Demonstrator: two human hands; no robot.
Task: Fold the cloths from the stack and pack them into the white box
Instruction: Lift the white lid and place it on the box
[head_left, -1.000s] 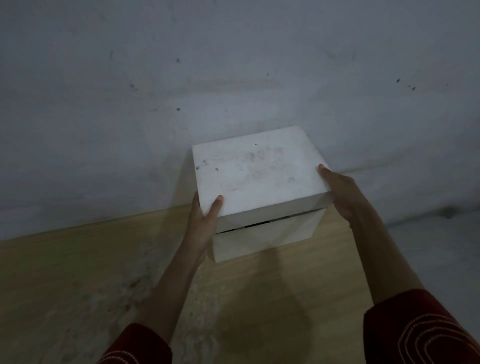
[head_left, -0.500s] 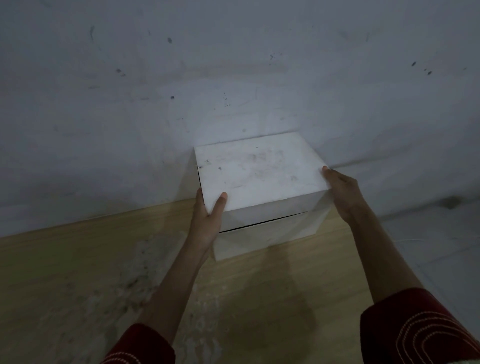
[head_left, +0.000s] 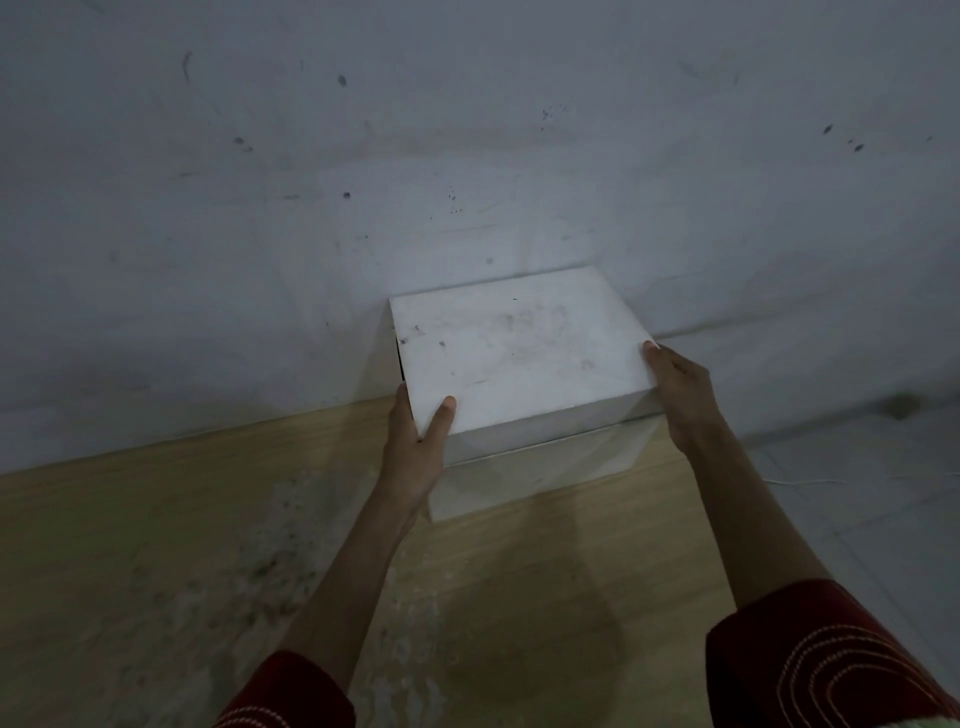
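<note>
A white box (head_left: 540, 470) stands on a wooden table against the wall, with its white lid (head_left: 514, 353) sitting over it. My left hand (head_left: 418, 441) grips the lid's near left corner, thumb on top. At the right side, my right hand (head_left: 680, 395) holds the lid's edge. The lid sits almost flush, with a thin seam along the front. No cloths are in view; the box's inside is hidden.
The wooden table (head_left: 156, 545) has a pale worn patch to the left of the box. A grey marked wall (head_left: 467, 156) rises right behind the box. The table's right edge drops to a tiled floor (head_left: 883, 493) with a thin white cord.
The lid has come down: the dark gap at the front has narrowed to a thin seam. Both hands stayed on the lid's sides.
</note>
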